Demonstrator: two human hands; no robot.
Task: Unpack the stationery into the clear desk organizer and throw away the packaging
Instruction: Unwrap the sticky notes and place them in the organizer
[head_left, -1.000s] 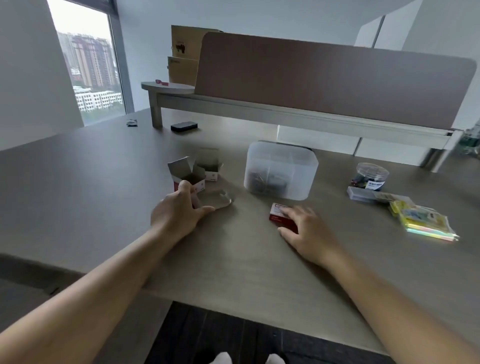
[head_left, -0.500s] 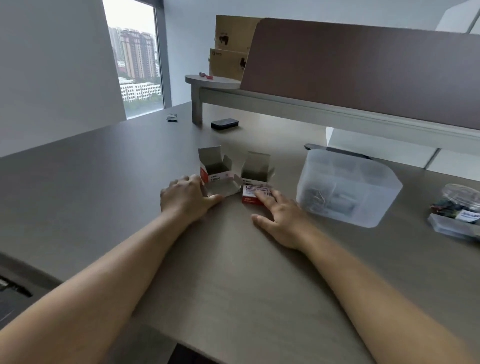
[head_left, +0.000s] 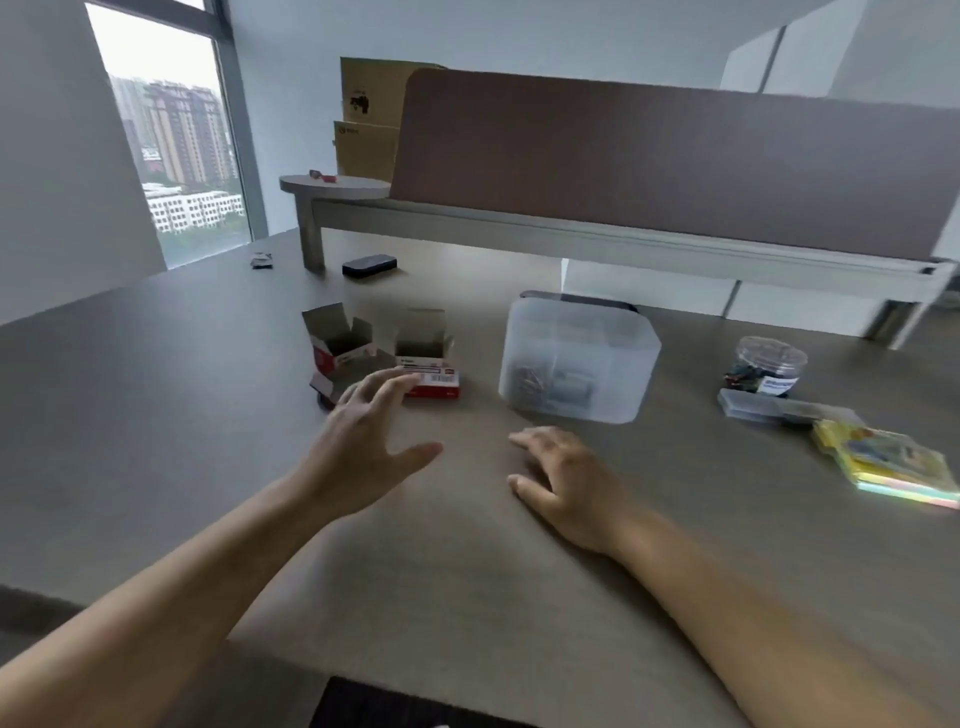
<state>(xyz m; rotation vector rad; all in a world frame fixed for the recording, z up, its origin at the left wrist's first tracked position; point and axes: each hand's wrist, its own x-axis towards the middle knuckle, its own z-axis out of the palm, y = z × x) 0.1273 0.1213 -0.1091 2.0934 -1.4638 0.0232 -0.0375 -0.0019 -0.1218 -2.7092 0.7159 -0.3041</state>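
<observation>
Head: red-white box (head_left: 434, 382) barcode label visible, print unreadable.

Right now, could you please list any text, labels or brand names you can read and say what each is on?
None can be read.
Red and white box: printed lines and a barcode, blurred.
Opened box: white label, blurred.
Round clear tub: label, blurred.
Cardboard boxes: dark marks, too small.

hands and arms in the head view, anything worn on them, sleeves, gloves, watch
Nothing worn that shows: the left hand and right hand are bare, without gloves, rings or a watch. Both forearms are uncovered right down to the picture's edge, so no sleeve is in view.
</observation>
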